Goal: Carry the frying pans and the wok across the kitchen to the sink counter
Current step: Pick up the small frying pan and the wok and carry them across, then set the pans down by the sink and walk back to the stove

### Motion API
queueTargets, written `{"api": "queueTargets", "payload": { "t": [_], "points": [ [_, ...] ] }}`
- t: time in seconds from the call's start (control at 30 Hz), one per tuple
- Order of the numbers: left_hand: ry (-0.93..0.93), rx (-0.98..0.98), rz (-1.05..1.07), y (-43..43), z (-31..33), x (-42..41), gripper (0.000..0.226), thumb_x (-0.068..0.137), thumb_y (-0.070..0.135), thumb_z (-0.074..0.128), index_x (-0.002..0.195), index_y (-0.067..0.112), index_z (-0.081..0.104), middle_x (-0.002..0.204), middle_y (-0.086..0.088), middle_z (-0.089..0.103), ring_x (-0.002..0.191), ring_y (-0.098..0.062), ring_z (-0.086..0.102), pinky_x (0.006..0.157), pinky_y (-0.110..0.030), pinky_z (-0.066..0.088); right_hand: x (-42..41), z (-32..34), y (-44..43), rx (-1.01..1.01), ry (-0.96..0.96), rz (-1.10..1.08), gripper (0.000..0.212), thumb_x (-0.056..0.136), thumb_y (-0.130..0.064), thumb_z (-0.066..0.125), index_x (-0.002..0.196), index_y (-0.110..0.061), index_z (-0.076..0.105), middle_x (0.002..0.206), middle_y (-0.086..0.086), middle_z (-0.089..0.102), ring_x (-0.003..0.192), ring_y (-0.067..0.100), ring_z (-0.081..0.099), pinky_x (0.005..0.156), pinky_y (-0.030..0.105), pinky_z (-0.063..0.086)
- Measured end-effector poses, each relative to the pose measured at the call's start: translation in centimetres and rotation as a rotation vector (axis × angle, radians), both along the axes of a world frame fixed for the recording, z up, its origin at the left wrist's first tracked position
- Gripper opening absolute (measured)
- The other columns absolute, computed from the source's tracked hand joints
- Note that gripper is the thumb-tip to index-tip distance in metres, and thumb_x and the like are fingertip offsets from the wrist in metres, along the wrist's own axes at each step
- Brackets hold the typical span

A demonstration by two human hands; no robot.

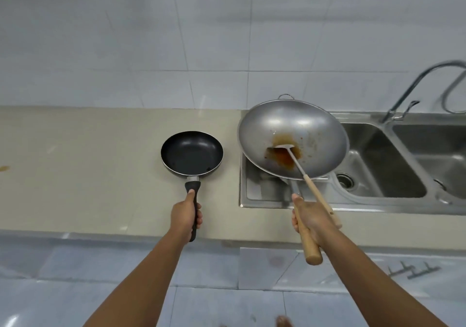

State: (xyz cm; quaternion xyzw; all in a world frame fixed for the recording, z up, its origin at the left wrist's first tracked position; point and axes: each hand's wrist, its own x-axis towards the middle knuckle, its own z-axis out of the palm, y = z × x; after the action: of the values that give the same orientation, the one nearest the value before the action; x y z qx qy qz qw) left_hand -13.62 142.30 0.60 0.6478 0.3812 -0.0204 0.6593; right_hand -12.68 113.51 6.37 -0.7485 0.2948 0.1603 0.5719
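Head view: I see left grip (186,213) clamped on frying pan (192,153), right grip (311,219) clamped on wok (293,138), both at the sink surface (88,155), not yet released.

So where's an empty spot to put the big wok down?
The beige counter is bare left of the black frying pan, apart from a small brown stain near its far left edge. The right side is crowded: the wok, spatula, sink basins and faucet.

body: two bare forearms | sleeves: none visible | hands (186,215): no gloves, rings or watch | toes: bare
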Motion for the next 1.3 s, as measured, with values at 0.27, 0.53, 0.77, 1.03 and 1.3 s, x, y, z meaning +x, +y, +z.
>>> {"api": "queueTargets", "payload": {
  "t": [0.27,0.53,0.77,1.03,1.3],
  "points": [
    [0.009,-0.043,-0.057,1.1,-1.6,2.4,0.051,0.098,0.043,0.048,0.064,0.006,0.056,0.039,-0.002,0.051,0.029,-0.016,0.043,0.037,-0.025,0.036,0.4,-0.5,1.7,0.029,0.005,-0.062,0.043,0.099,-0.041,0.053,0.092,0.000,0.063,0.076,0.016,0.062,0.064,0.024,0.057,0.066,0.037,0.051],
    [0.010,-0.071,-0.120,1.1,-2.5,3.9,0.051,0.098,0.047,0.047,0.066,0.007,0.056,0.040,-0.001,0.051,0.029,-0.016,0.043,0.039,-0.026,0.036,1.1,-1.9,2.3,-0.051,-0.003,-0.079,0.041,0.100,-0.041,0.052,0.097,-0.002,0.065,0.077,0.016,0.066,0.062,0.023,0.060,0.059,0.033,0.051],
    [0.031,-0.010,-0.211,2.0,-2.2,3.8,0.052,0.100,0.051,0.042,0.073,0.008,0.057,0.051,-0.004,0.054,0.039,-0.019,0.046,0.043,-0.027,0.038,1.1,-3.4,2.5,-0.251,-0.092,0.012,0.034,0.097,-0.033,0.052,0.105,-0.004,0.066,0.068,0.001,0.057,0.053,0.017,0.054,0.049,0.030,0.048],
    [0.031,0.042,-0.248,2.2,-2.0,3.5,0.053,0.101,0.051,0.038,0.076,0.007,0.058,0.053,-0.005,0.054,0.040,-0.019,0.047,0.043,-0.026,0.039,1.1,-3.4,2.4,-0.383,-0.090,0.077,0.026,0.101,-0.027,0.051,0.105,-0.005,0.064,0.082,0.014,0.066,0.063,0.025,0.059,0.063,0.040,0.055],
    [-0.001,0.157,-0.261,1.7,-2.0,2.9,0.047,0.102,0.047,0.038,0.085,0.007,0.057,0.062,-0.008,0.056,0.048,-0.021,0.051,0.051,-0.030,0.044,0.1,-3.4,2.4,-0.443,-0.169,0.176,0.031,0.099,-0.026,0.051,0.109,0.001,0.063,0.097,0.021,0.064,0.090,0.039,0.063,0.084,0.050,0.056]
  ]
}}
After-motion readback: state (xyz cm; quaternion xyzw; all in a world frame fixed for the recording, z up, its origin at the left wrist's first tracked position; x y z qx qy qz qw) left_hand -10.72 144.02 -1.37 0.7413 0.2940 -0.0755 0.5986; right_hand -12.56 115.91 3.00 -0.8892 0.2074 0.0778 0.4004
